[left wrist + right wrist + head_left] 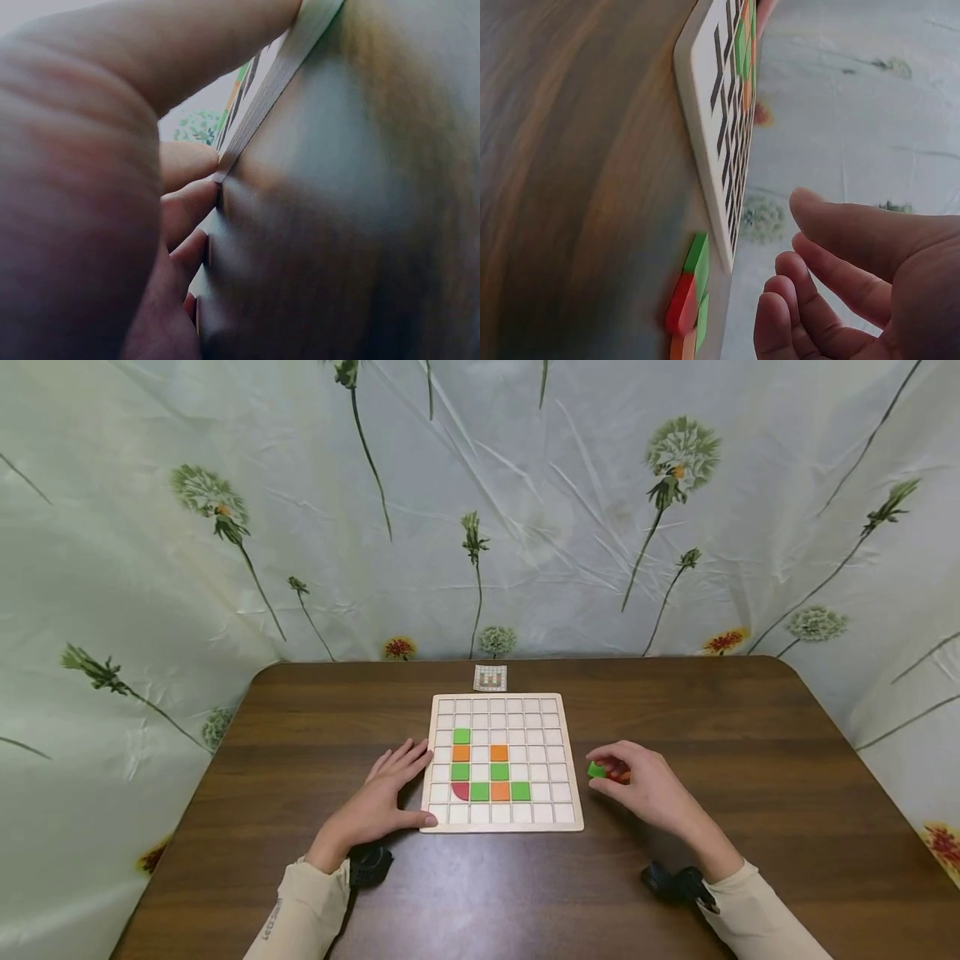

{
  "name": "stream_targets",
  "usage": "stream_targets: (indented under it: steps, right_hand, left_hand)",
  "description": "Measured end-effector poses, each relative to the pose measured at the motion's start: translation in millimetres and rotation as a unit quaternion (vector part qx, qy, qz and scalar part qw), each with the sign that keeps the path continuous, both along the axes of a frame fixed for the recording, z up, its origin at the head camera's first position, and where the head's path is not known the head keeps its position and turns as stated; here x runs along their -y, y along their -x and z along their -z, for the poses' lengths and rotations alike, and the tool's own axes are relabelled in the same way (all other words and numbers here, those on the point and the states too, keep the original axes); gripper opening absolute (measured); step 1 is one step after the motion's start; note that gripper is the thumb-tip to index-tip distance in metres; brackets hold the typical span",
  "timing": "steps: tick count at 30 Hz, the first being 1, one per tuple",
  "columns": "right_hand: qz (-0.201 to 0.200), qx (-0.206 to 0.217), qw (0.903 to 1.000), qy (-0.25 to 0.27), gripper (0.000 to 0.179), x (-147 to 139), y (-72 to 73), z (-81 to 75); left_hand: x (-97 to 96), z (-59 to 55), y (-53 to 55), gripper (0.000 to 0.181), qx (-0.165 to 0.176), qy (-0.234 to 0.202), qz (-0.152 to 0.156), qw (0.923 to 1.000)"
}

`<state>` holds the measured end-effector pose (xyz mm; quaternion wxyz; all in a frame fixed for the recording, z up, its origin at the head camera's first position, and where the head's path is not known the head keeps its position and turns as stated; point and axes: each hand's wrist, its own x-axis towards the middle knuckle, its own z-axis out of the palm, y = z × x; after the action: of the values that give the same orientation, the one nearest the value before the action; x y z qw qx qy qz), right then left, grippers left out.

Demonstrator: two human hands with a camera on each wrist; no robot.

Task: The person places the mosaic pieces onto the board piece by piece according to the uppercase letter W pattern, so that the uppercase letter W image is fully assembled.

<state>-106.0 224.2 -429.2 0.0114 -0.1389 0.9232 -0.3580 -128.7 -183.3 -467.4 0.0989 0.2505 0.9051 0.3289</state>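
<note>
A square wooden grid board (575, 777) lies flat on the table. Green tiles, orange tiles and one red rounded tile (461, 792) sit in its cells, towards the left and near side. My left hand (378, 800) rests at the board's left edge, fingers spread, the thumb at the near left corner. To the right of the board, my right hand (651, 789) hovers over a small group of loose tiles. In the right wrist view, a green tile (697, 255), a red tile (681, 304) and an orange tile (681, 346) lie below the fingers, which hold nothing.
Just beyond the board's far edge lies a small printed card (491, 677) with a grid pattern. The brown wooden table (720, 710) ends at a pale curtain (555, 568) printed with flowers, which hangs behind it and at both sides.
</note>
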Motion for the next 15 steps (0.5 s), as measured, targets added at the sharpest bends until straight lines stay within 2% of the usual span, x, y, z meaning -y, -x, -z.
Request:
stream_targets:
  steps: [7, 15]
  right_hand:
    - [0.029, -0.004, 0.9996, 0.004, 0.032, -18.6, 0.5, 2.0]
    - [0.020, 0.000, 0.9994, -0.027, 0.032, -24.0, 4.6, 6.9]
  left_hand:
    - [-0.5, -0.8, 1.6, 0.102, 0.008, 0.005, -0.002, 0.9999]
    - [0.8, -1.3, 0.5, 0.102, 0.011, 0.001, -0.006, 0.9999]
